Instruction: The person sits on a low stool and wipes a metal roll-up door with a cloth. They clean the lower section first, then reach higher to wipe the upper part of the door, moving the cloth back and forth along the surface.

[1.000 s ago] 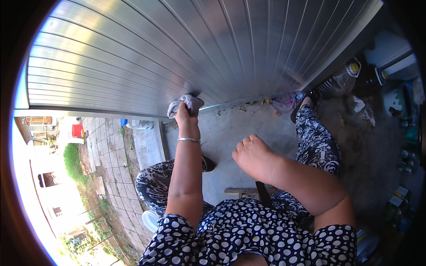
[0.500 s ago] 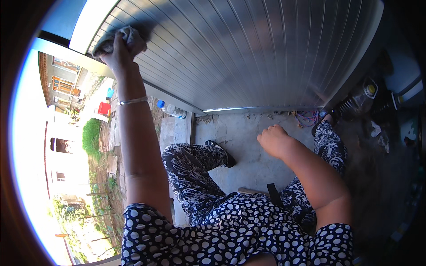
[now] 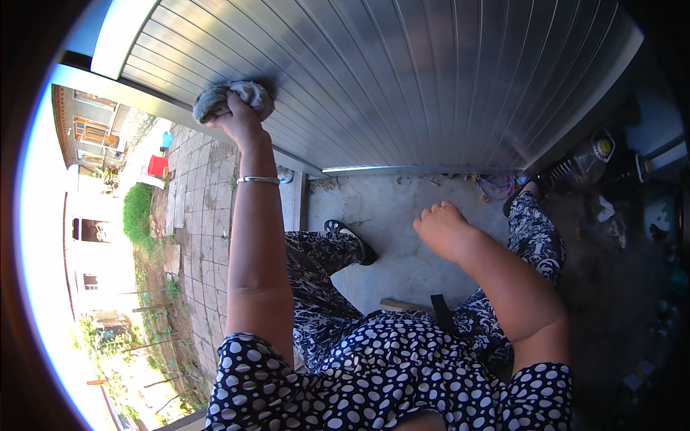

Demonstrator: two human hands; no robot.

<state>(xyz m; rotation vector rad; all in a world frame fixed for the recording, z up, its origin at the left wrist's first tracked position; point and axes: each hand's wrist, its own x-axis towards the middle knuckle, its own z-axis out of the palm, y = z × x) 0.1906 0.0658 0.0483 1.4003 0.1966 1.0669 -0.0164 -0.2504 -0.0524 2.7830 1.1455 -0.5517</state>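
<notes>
With its arm stretched out, my left hand (image 3: 244, 128) grips a bunched greyish cloth (image 3: 211, 103). That cloth is pressed against a ribbed metal door panel (image 3: 410, 93), close to the frame on the panel's left side. A silvery bangle (image 3: 257, 180) circles the left wrist. My right hand (image 3: 447, 231) hangs in the air over the concrete floor (image 3: 388, 208), away from the panel. Its fingers are curled in, and nothing shows in them; the palm side is hidden.
Large clear plastic jugs (image 3: 589, 159) stand at the right, past tangled thin wires (image 3: 496, 187) and crumpled white scraps (image 3: 606, 210). A piece of wood (image 3: 402, 306) lies by my lap. Outside on the left are paving tiles (image 3: 205, 208) and a red bucket (image 3: 157, 166).
My left hand has slid the cloth right and nearer along the panel. The forearm now covers most of the bottle beside the doorway. My right hand stays in about the same place.
</notes>
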